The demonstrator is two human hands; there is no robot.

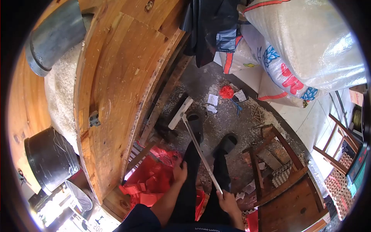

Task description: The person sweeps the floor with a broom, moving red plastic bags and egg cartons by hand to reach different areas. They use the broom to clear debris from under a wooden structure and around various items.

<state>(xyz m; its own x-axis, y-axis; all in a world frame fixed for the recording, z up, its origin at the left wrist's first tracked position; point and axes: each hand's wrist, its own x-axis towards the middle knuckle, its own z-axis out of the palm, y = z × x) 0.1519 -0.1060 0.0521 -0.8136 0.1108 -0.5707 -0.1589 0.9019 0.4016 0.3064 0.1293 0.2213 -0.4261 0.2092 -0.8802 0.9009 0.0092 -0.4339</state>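
Two hands: the right hand is closed around the near end of the broom. The left hand has curled fingers at the top edge of a red bag; whether it grips the bag cannot be told.
Floor: grey concrete floor, dusted with pale shavings and strewn with paper scraps and a crumpled red scrap.
Room: cramped. A big curved wooden drum fills the left side, and white printed sacks are stacked at the upper right.
Lower right: a wooden worktop, with a wooden stool just beyond it.
Counts: one broom, two black shoes, three sacks in view, one metal pipe, one black bucket, one red bag.
Broom position: in front of the person, between the shoes. Its white head is down on the floor near the foot of the drum.
Long axis: the thin metal handle slants from the right hand, low in the view, up and to the left to the head.
Pointing: the head end points away from the person towards the drum. The head lies crosswise to the handle.
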